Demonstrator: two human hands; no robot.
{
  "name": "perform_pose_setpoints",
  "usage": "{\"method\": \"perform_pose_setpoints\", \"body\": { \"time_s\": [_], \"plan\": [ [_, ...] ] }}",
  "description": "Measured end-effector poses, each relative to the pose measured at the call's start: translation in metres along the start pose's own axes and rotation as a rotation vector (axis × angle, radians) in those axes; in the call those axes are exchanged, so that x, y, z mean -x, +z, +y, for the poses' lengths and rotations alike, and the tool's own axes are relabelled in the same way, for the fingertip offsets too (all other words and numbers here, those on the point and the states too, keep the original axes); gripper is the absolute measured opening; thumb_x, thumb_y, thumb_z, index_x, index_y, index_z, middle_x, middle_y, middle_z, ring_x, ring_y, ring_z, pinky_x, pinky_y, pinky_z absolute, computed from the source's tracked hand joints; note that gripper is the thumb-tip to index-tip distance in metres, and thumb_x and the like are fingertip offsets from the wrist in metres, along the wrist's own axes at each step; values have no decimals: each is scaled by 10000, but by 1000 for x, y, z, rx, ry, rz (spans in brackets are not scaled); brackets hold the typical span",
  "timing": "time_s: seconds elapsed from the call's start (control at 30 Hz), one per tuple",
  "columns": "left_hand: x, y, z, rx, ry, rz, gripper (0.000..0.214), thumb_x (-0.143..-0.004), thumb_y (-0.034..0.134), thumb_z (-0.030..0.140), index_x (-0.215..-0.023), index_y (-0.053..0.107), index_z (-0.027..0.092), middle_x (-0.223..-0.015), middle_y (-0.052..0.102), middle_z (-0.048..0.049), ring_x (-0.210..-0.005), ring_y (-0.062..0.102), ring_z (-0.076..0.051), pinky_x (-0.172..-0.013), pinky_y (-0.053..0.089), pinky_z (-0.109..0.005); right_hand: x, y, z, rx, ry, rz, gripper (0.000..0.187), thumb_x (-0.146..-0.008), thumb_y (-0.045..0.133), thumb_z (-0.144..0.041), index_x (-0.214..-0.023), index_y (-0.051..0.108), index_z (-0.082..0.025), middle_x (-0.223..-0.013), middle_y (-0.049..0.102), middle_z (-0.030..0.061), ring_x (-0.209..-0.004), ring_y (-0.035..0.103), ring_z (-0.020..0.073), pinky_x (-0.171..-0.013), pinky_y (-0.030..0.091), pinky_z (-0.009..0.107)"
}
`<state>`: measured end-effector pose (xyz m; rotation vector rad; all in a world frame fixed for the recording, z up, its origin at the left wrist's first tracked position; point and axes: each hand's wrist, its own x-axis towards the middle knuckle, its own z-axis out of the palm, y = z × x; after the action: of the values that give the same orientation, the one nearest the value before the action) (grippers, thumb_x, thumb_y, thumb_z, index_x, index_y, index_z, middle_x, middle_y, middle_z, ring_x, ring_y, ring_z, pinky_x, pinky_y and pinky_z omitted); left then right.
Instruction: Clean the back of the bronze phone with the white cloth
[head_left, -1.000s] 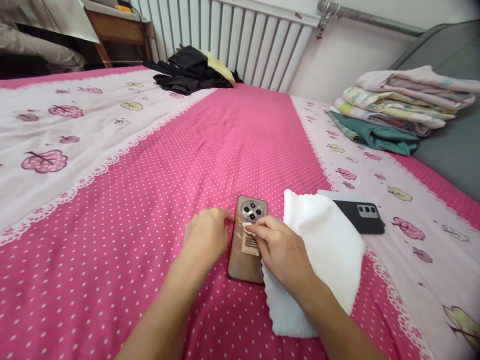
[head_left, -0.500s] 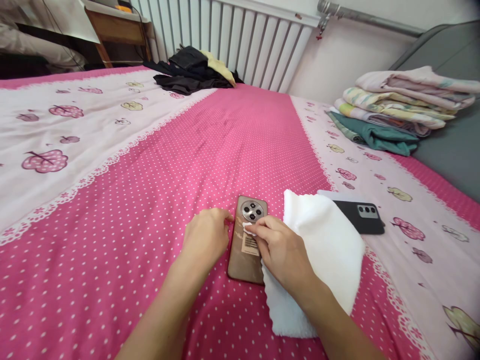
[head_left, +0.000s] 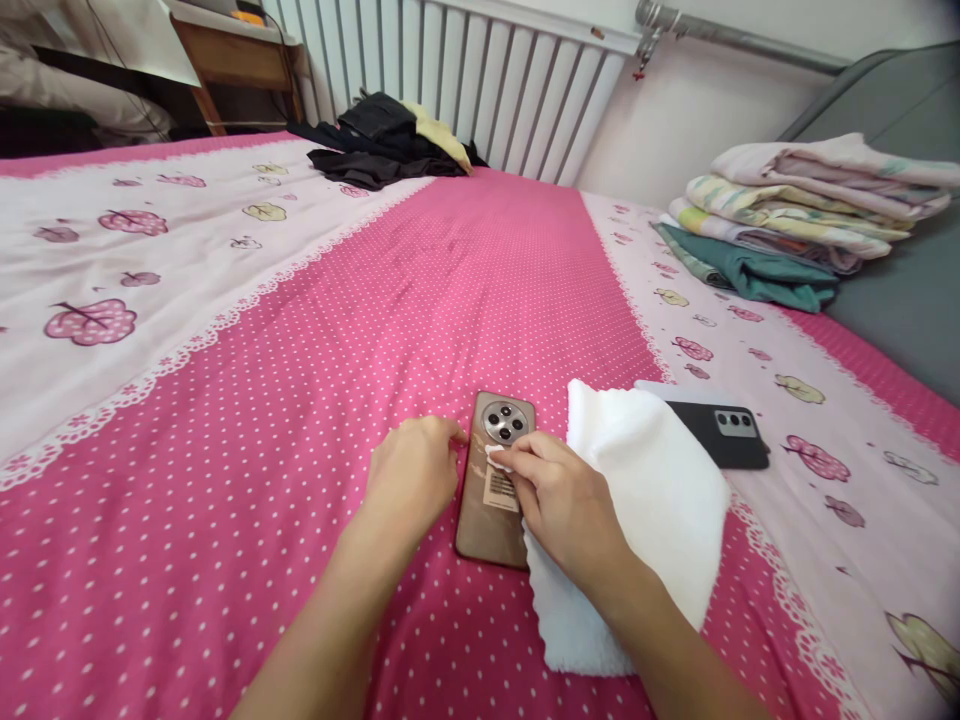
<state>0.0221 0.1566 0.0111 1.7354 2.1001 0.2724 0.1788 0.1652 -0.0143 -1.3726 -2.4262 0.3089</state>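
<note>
A brown smartphone point(head_left: 487, 535) lies back up on the bed, with a round camera ring at its far end and a pale barcode label below. Over its back, my right hand point(head_left: 574, 505) is closed, pinching a bit of white cloth between thumb and fingers. The rest of the white cloth point(head_left: 667, 510) spreads beneath that hand and to its right; the join is hidden by the hand. My left hand point(head_left: 415, 465) sits at the phone's left edge with curled fingers, one fingertip at the phone's side. Whether it grips anything is hidden.
A black phone point(head_left: 724, 435) lies partly under the cloth on the right. Folded bedding point(head_left: 810, 205) is stacked against a grey headboard point(head_left: 900, 130). Dark clothes point(head_left: 382, 140) lie at the far edge, before a white radiator point(head_left: 480, 80). A pink dotted sheet point(head_left: 465, 280) covers the bed.
</note>
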Motion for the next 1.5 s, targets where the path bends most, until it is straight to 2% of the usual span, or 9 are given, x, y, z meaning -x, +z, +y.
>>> {"method": "perform_pose_setpoints", "body": {
  "time_s": [0.33, 0.67, 0.9, 1.27, 1.5],
  "plan": [
    [1, 1, -1, 10, 6, 8, 361, -744, 417, 124, -969, 682, 224, -928, 695, -101, -899, 635, -236, -785, 466, -338, 0, 0, -1, -1, 12, -20, 293, -844, 448, -93, -982, 664, -234, -892, 612, 11, -823, 562, 143, -668, 449, 230],
    [0, 1, -1, -2, -7, 5, 317, -758, 463, 133, -964, 682, 232, -915, 698, -77, -890, 635, -195, -784, 465, -281, 0, 2, 1, -1, 13, -18, 288, -838, 466, -96, -992, 664, -236, -896, 612, 6, -830, 563, 144, -667, 450, 230],
    [-2, 3, -2, -15, -3, 14, 337, -746, 446, 127, -956, 684, 241, -915, 699, -79, -899, 635, -227, -781, 467, -325, -1, 1, 1, -1, 12, -14, 283, -834, 471, -93, -980, 667, -236, -890, 616, 4, -819, 567, 141, -664, 444, 223],
    [-2, 4, -2, -8, 6, 18, 324, -748, 460, 127, -953, 685, 237, -902, 701, -69, -877, 638, -199, -772, 470, -289, 0, 2, 0, 5, 2, 4, 277, -840, 463, -112, -967, 669, -246, -878, 620, 11, -810, 573, 140, -650, 442, 215],
    [-2, 4, -2, -4, -8, 11, 341, -748, 447, 119, -963, 681, 240, -917, 698, -79, -898, 635, -220, -783, 465, -318, 0, 1, 0, -3, 6, 5, 281, -834, 467, -103, -968, 669, -244, -883, 619, 7, -800, 574, 140, -658, 446, 223]
  ]
}}
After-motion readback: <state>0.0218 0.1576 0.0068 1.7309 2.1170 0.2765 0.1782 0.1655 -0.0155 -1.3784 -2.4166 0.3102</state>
